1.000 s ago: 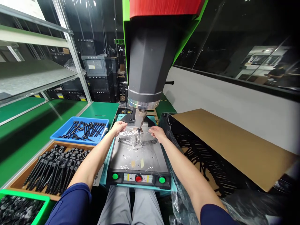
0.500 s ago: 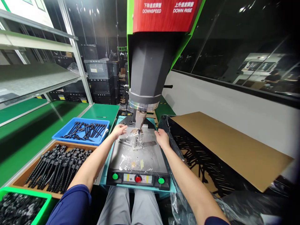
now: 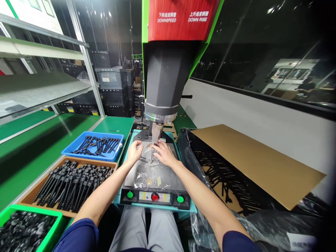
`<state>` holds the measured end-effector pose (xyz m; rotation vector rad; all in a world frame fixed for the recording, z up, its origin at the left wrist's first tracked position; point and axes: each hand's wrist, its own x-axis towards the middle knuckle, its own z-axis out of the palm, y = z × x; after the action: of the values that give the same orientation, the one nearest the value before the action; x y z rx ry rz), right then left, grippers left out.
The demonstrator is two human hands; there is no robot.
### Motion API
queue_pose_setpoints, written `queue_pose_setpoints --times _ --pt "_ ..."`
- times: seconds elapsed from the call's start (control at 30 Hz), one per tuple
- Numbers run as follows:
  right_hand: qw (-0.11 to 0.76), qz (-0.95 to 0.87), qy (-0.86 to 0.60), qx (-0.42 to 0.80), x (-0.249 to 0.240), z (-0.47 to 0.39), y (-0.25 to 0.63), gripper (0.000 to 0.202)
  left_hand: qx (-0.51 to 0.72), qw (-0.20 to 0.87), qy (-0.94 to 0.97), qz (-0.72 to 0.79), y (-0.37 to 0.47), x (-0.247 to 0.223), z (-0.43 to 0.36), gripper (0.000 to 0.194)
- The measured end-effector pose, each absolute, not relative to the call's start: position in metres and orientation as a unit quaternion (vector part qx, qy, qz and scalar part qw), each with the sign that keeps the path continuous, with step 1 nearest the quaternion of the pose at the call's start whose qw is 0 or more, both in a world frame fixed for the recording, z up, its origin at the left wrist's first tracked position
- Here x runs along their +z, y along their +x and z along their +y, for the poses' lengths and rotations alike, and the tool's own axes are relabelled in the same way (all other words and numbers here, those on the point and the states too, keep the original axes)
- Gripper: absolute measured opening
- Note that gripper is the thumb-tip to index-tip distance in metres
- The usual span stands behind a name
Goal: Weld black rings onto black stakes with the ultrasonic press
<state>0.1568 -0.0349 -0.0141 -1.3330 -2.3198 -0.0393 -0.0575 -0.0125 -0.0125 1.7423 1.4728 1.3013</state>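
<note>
My left hand (image 3: 135, 151) is at the left of the metal base plate (image 3: 147, 178), its thumb and fingers drawn together; whether anything is between them is hidden. My right hand (image 3: 166, 154) reaches over the fixture in the middle of the plate, fingers stretched and a little apart, just under the tip of the press's metal horn (image 3: 156, 132). A small dark part shows by its fingertips, too small to name. Clear plastic film covers part of the plate. The fixture (image 3: 150, 161) is partly hidden by my right hand.
On my left stand a blue tray (image 3: 67, 151) and a brown tray (image 3: 26, 200) of black rod-like parts, and a green bin (image 3: 60, 220) of small black parts. At right, a cardboard sheet (image 3: 262, 157) partly covers a plastic-lined box of black rods. Green buttons (image 3: 180, 199) line the press front.
My right hand has moved left from the plate's right edge to the fixture, and its fingers have stretched out. My left hand has shifted slightly and stays at the plate's left side.
</note>
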Motion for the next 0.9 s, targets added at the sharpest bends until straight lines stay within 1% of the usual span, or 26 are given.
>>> queue_pose_setpoints --times 0.27,0.6,0.7,0.9 --pt "0.205 -0.841 -0.5 -0.026 -0.009 -0.039 0.151 0.054 0.467 0.284 0.642 0.538 -0.055 -0.017 -0.03 0.017" --pt "0.191 -0.84 -0.505 -0.046 -0.002 -0.051 0.148 0.057 0.484 0.241 0.64 0.545 -0.067 -0.013 -0.059 0.022" --pt "0.177 -0.841 -0.51 -0.038 -0.003 -0.051 0.149 0.059 0.496 0.234 0.628 0.553 -0.071 -0.015 -0.071 0.022" --pt "0.153 -0.835 -0.528 -0.014 0.0 -0.048 0.15 0.062 0.489 0.261 0.617 0.559 -0.073 -0.029 -0.093 0.022"
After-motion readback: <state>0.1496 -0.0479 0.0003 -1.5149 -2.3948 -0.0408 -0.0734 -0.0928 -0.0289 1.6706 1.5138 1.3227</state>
